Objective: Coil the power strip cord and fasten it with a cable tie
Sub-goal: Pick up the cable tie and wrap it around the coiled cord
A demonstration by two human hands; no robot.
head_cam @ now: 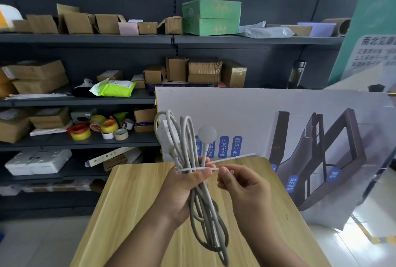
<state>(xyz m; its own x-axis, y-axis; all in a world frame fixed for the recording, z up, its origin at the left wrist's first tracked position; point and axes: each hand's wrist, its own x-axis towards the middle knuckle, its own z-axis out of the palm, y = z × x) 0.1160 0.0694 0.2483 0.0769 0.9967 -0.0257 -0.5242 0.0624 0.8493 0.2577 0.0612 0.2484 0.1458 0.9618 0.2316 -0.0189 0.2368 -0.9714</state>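
The left hand point(184, 187) is closed around the middle of the coiled power strip cord point(199, 200), holding the bundle upright above the wooden table point(132, 209). The cord's loops extend above and below the fist; the lower loops hang down toward the near table edge. The white power strip body point(168, 138) sits at the top left of the bundle, against the upper loops, and a round white plug point(207, 134) stands up beside it on a short stem. A white cable tie point(199, 169) is wrapped across the bundle just above the left hand's fingers, with one free end pointing to the right and slightly upward. The right hand point(242, 183) is just beside the left, its thumb and forefinger pinched on the tie's end; its remaining fingers are curled inward. Whether the tie's tip has entered its locking head cannot be determined. Behind the table, a large printed board point(300, 112) leans upright, and dark shelves point(85, 39) carry cardboard boxes point(77, 22) and tape rolls point(102, 127).
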